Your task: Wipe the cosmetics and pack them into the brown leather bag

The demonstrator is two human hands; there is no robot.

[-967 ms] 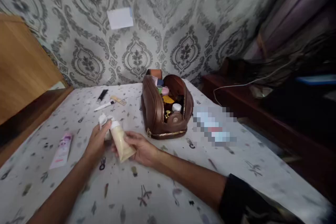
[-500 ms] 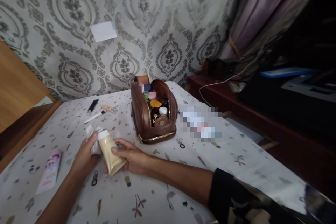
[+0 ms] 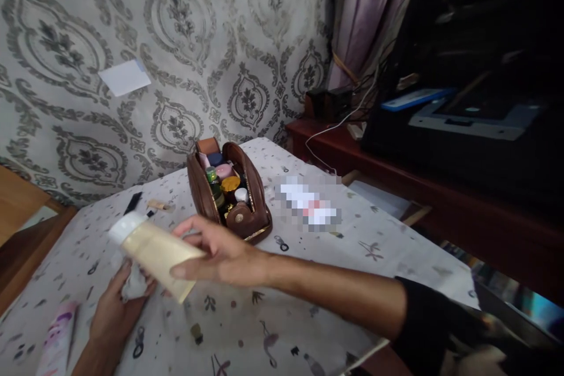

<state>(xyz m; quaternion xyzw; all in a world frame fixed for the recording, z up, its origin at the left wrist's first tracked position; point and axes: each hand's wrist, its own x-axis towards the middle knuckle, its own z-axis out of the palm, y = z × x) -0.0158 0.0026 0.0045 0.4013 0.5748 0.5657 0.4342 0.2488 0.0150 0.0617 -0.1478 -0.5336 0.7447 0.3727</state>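
A cream-coloured squeeze tube (image 3: 156, 255) with a white cap is gripped at its lower end by my right hand (image 3: 224, 255); the cap points up and left. Below it, my left hand (image 3: 117, 308) is closed around a crumpled white tissue (image 3: 133, 282). Behind my right hand stands an open brown toiletry bag (image 3: 205, 191), its zip parted. Inside it are several bottles and jars, among them an amber-lidded jar (image 3: 230, 184), a green bottle (image 3: 214, 185) and a white cap (image 3: 241, 194).
A pink and white tube (image 3: 59, 335) lies at the lower left. A black item (image 3: 133, 203) and a beige one (image 3: 158, 204) lie near the wall. Right of the bag is a blurred-out object (image 3: 311, 204). A dark red cabinet (image 3: 304, 141) borders the table's right side.
My right hand has lifted the tube away from the tissue and tipped it further to the left. My left hand has dropped lower with the tissue. The view has swung right.
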